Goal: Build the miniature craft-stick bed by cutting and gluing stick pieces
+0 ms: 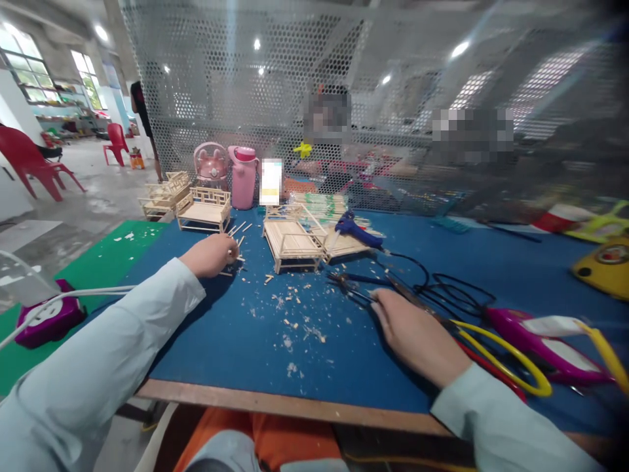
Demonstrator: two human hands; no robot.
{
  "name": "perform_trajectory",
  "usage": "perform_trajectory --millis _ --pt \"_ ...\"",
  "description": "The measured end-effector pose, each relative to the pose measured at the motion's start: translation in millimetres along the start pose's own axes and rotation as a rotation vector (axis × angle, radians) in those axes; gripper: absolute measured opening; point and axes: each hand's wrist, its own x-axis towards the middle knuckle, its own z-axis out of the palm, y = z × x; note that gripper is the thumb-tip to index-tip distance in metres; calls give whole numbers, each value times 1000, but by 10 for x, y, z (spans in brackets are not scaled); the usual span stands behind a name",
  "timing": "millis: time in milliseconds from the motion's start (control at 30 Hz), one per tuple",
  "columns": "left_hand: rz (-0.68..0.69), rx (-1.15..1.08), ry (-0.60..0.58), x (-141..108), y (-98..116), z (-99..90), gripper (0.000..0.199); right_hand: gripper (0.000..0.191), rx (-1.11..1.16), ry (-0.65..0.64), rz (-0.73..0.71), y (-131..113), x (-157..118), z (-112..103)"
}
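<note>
My left hand [211, 255] is closed over a few thin wooden sticks [238, 229] on the blue table; its fingertips are partly hidden. My right hand [410, 328] reaches in from the right, its fingers pressed together on a thin metal tool [358, 294] like tweezers. Beside it lie pliers with dark jaws. Between the hands and farther back stands a small wooden bench model [293, 242], with a flat wooden piece [344, 244] to its right. A blue glue gun [360, 231] rests on that piece. Two more small models [204, 208] stand at the back left.
Pink bottle [244, 178] and glowing phone [270, 182] stand by the mesh screen. Purple power strips [550, 344] [49, 320] lie right and left, with black and yellow cables near my right hand. Wood scraps dot the blue table [236, 354]. People show behind the mesh.
</note>
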Motion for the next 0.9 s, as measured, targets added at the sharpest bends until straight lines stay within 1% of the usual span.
perform_trajectory --millis 100,167,233,267,300,400,467,500,533,600,633,667,700,733,767,833,867,900 --pt "-46 -33 84 -31 29 -65 19 24 164 187 153 -78 3 -122" --pt "-61 -47 101 -45 47 -80 17 25 291 294 256 -117 7 -218" --pt "-65 -91 102 -58 65 -90 20 27 446 352 306 -145 18 -300" --pt "-65 -118 102 -67 78 -102 22 28 538 352 315 -158 28 -332" --pt "-60 -141 106 -79 101 -121 22 29 638 329 319 -172 41 -359" --pt "-26 -204 166 -129 260 -213 9 35 982 163 318 -245 117 -410" --pt "-24 -329 257 -156 465 -256 22 39 1183 68 297 -325 202 -429" --pt "-32 -431 285 -163 591 -255 29 40 1264 31 283 -372 253 -433" --pt "-51 -570 314 -163 726 -234 31 41 1333 0 269 -419 305 -433" --pt "-66 -939 331 -143 990 -135 32 43 1448 -45 253 -503 399 -414" --pt "-82 -1138 310 -126 1103 -66 32 44 1496 -59 254 -535 434 -394" --pt "-96 -1296 247 -108 1195 7 31 44 1541 -69 256 -559 457 -368" --pt "-134 -1403 221 -91 1263 78 27 44 1588 -83 253 -576 467 -337" --pt "-152 -1447 238 -78 1309 140 24 44 1637 -109 242 -586 465 -302" --pt "-138 -1441 295 -71 1334 190 24 43 1687 -142 226 -591 453 -267" --pt "-104 -1426 385 -78 1345 254 30 37 1792 -191 189 -600 411 -202" --pt "-90 -1429 403 -91 1344 271 32 31 1839 -207 167 -608 389 -176" --pt "-87 -1447 394 -107 1343 283 33 27 1873 -225 138 -619 369 -153"
